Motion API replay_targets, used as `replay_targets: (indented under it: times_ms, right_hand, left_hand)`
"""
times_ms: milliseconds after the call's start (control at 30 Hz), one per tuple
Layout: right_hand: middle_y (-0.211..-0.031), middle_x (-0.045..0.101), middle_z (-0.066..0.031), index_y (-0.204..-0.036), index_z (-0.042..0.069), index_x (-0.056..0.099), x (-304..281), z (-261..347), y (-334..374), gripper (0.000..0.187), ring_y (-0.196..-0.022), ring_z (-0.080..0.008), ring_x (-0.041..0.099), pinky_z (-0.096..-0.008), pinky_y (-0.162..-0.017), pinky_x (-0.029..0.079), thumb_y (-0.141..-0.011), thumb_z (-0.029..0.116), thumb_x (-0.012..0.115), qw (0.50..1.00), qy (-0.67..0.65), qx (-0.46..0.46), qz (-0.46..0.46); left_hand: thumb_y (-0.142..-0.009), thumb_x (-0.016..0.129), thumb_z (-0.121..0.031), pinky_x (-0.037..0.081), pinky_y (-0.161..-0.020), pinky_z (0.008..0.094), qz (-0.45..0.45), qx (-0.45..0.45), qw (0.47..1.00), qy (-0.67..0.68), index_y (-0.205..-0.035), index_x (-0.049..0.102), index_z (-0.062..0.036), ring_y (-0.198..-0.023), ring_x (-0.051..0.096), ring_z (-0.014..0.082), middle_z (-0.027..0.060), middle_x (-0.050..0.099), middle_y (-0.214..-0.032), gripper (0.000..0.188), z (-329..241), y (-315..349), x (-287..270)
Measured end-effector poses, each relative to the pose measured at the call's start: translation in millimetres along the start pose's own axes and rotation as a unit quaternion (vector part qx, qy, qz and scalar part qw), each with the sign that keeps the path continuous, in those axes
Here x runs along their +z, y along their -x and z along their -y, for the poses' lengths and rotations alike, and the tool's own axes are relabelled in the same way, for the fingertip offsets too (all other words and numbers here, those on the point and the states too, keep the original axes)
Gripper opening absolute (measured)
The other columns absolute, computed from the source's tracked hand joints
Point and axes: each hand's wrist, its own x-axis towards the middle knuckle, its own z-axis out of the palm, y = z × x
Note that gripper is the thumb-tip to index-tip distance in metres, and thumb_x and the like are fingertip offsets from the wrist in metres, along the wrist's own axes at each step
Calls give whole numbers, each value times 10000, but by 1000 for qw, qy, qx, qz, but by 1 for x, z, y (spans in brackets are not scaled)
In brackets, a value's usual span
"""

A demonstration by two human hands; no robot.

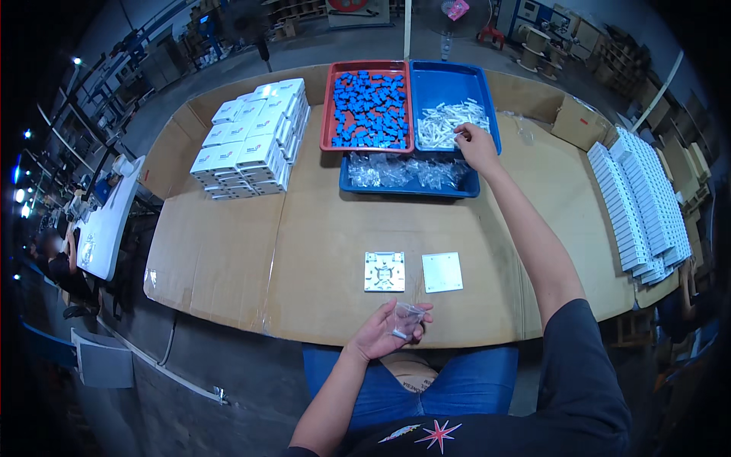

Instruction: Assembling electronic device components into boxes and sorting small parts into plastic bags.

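Observation:
My left hand (pixel 375 333) is palm up near the table's front edge, its fingers curled around a small clear plastic bag (pixel 405 320). Something small and white shows in the lower part of the bag. My right arm stretches far forward. At its end my right hand (pixel 480 149) is over the right side of a blue tray (pixel 494 107), fingertips pinched close to a heap of small white stick-like parts (pixel 442 126). Whatever is between those fingertips is too small to tell. Beyond my left hand lie an opened white square case with a metal-patterned inside (pixel 384 272) and a flat white square plate (pixel 442 273).
Left of the blue tray stands a red tray (pixel 329 114) of blue plastic pieces. A lower blue tray (pixel 411 190) holds clear bags. White boxes (pixel 244 145) are stacked at left, rows of white cases (pixel 636 206) at right. Another person (pixel 65 263) sits at a far-left table.

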Motion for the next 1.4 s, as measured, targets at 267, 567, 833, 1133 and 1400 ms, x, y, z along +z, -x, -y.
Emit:
replay_targets:
  times_ms: [267, 567, 833, 1133, 1400]
  right_hand:
    - [-1054, 749, -130, -1057, 131, 775, 23, 8, -62, 201, -1028, -360, 703, -494, -884, 574, -918, 117, 631, 973, 193, -120, -34]
    - [-1074, 736, -114, -971, 186, 808, 43, 12, -90, 188, -1055, -323, 708, -504, -890, 575, -906, 111, 648, 938, 335, -80, 37]
    - [-1104, 772, -127, -924, 104, 767, 26, 19, -97, 74, -989, -283, 718, -457, -792, 576, -923, 162, 720, 983, 155, -65, -71]
    - [-1121, 773, -51, -1168, 106, 689, -32, 94, 14, 185, -866, -74, 637, -232, -719, 484, -1024, 216, 723, 837, -537, 106, 8]
    - [-815, 655, 45, -1020, 33, 776, -18, 84, 208, 112, -726, -40, 532, -226, -657, 427, -967, 131, 762, 904, -368, 208, 60]
  left_hand:
    - [-1096, 392, -603, 479, -976, 384, -9, -19, 1000, 9, -1569, 412, 61, -963, 595, 228, 136, 630, -1303, 816, -1, -4, 0]
    - [-1102, 387, -592, 480, -975, 385, -24, -31, 999, 24, -1575, 404, 57, -952, 594, 223, 140, 629, -1310, 803, -5, -4, -1]
    - [-1103, 400, -578, 488, -977, 387, -4, -29, 999, 35, -1567, 421, 41, -975, 609, 239, 152, 630, -1320, 774, -4, -5, -2]
    - [-1091, 454, -541, 505, -980, 398, -8, -11, 1000, 15, -1580, 395, 21, -996, 622, 258, 157, 616, -1331, 747, 4, 2, -12]
    - [-1085, 496, -533, 495, -993, 416, -1, 23, 1000, 16, -1578, 413, 1, -1010, 638, 261, 156, 630, -1341, 731, 2, -5, -11]
